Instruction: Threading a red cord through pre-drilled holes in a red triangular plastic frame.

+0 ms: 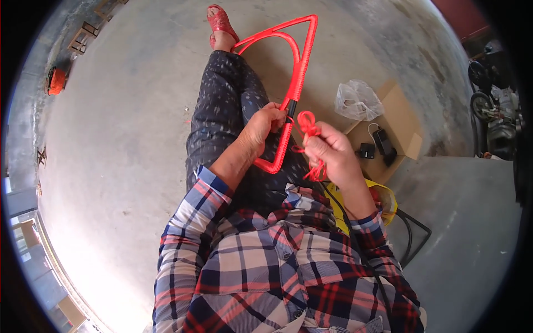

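A triangular frame (302, 72) wrapped closely in red cord lies across my lap and reaches out past my knees. It has a curved inner bar, and a short stretch of its side shows bare black tubing (292, 106). My left hand (265, 124) is closed on the frame's side, right at that black stretch. Just to the right, my right hand (332, 151) grips a bundle of red cord (307, 121); loops stick out above the fist and loose ends hang below. A strand seems to run between the bundle and the frame.
An open cardboard box (408, 130) with black devices (383, 141) stands to the right, a clear plastic bag (358, 100) at its edge. A yellow bag (387, 202) and black metal legs (419, 236) are beside my right arm. A motorcycle (497, 108) stands far right.
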Available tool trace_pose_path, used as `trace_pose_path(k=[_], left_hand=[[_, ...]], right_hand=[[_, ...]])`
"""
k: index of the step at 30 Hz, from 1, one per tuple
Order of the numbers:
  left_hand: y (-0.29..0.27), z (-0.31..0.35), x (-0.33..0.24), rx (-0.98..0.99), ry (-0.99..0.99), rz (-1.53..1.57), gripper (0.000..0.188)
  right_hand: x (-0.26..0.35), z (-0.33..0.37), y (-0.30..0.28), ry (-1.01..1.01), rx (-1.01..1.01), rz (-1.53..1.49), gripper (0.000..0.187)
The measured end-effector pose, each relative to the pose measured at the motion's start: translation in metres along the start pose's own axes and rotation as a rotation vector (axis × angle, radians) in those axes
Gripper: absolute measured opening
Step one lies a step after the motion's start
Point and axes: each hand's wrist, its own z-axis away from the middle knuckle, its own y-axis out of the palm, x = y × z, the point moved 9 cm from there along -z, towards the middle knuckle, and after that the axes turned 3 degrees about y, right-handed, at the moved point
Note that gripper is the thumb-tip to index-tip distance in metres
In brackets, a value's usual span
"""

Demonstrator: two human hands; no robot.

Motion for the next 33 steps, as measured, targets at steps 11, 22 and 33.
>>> trace_pose_path(k=[11,22,33], left_hand=[[0.047,0.075,-0.091,-0.253,0.902,-0.987,0.045],[-0.025,0.033,-0.032,-0.335,0.273,-0.840,0.022],[0.040,0.068,-0.093,-0.069,0.457,-0.214,0.013]], right_hand=[[0.069,0.023,0.016,-0.196,0.306,-0.172,0.016],[-0.016,-0.059,-0.018,-0.065,-0.086,0.681,0.020],[0.055,-0.014,0.013,-0.720,-0.197,0.836,0.027]])
